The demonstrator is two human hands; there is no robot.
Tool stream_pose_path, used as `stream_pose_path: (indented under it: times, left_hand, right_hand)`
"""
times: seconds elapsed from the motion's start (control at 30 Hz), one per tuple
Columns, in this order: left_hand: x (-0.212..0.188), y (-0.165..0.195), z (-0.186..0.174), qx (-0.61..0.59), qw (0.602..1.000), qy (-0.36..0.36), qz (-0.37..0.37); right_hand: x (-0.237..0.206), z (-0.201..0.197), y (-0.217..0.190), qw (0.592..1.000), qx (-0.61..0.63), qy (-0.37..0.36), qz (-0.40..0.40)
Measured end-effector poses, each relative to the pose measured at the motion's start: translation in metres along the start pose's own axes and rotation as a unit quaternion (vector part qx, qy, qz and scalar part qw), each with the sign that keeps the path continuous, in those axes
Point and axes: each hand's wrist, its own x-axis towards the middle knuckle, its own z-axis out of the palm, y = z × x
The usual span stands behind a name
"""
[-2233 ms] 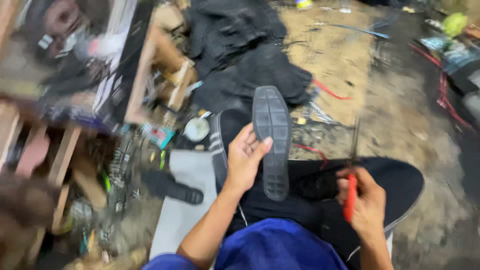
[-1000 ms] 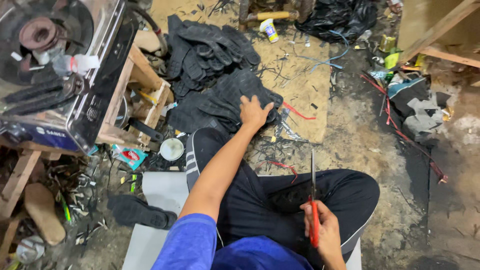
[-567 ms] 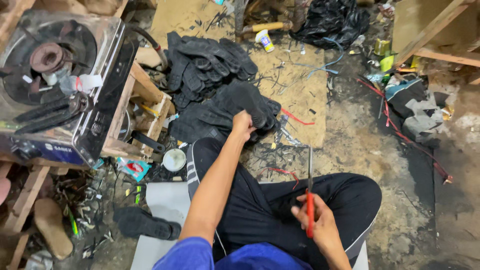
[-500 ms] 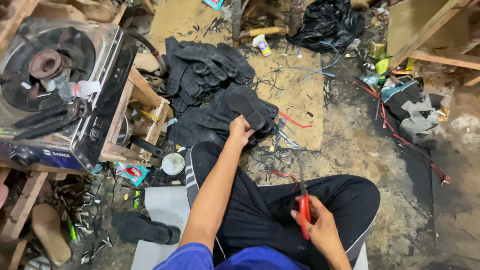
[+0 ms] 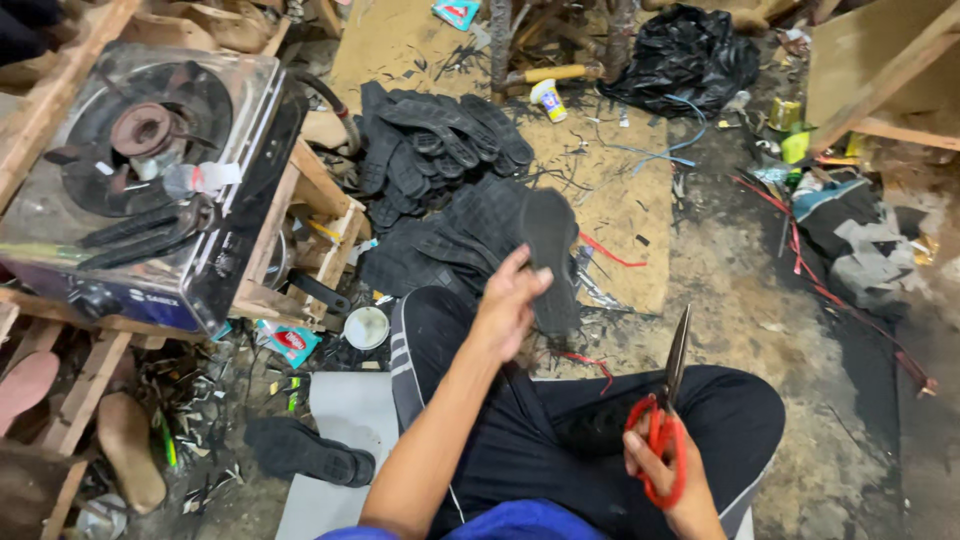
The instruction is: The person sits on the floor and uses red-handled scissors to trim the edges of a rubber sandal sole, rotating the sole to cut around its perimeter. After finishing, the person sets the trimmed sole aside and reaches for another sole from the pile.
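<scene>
My left hand (image 5: 507, 303) grips a black rubber shoe sole (image 5: 552, 256) and holds it up above my crossed legs in black trousers (image 5: 520, 430). Its far end hangs over a pile of black soles (image 5: 440, 190) on the floor ahead. My right hand (image 5: 665, 470) rests near my right knee, fingers through the red handles of a pair of scissors (image 5: 668, 410) whose blades point up and away.
A gas stove (image 5: 140, 190) sits on a wooden frame at the left. A black sandal (image 5: 308, 452) lies by a grey mat (image 5: 340, 440). A black plastic bag (image 5: 680, 60), a small tin (image 5: 366, 327) and scraps litter the dirt floor. Wooden boards stand at the right.
My left hand, which was reaching down onto the pile of soles, has come back up with one black sole in it. The scissors stay in my right hand.
</scene>
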Motion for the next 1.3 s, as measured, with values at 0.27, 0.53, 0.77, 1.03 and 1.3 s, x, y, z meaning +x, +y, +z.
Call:
stream_pose_path:
  times: [0.27, 0.53, 0.77, 1.03, 1.3]
  left_hand:
    - [-0.065, 0.035, 0.003, 0.047, 0.995, -0.072, 0.042]
    - [-0.065, 0.02, -0.03, 0.058, 0.983, -0.039, 0.168]
    - [-0.065, -0.017, -0.045, 0.1, 0.978, -0.016, 0.185]
    - [-0.066, -0.032, -0.049, 0.095, 0.978, -0.016, 0.184]
    - [-0.066, -0.046, -0.049, 0.054, 0.983, -0.015, 0.173]
  right_hand:
    - [0.013, 0.018, -0.026, 0.979, -0.186, -0.075, 0.038]
    - [0.005, 0.019, -0.056, 0.866, -0.482, -0.046, -0.126]
    - [0.006, 0.023, -0.066, 0.849, -0.506, -0.03, -0.147]
    - [0.014, 0.019, -0.06, 0.877, -0.46, -0.088, -0.106]
    - [0.02, 0.026, -0.051, 0.884, -0.446, -0.079, -0.115]
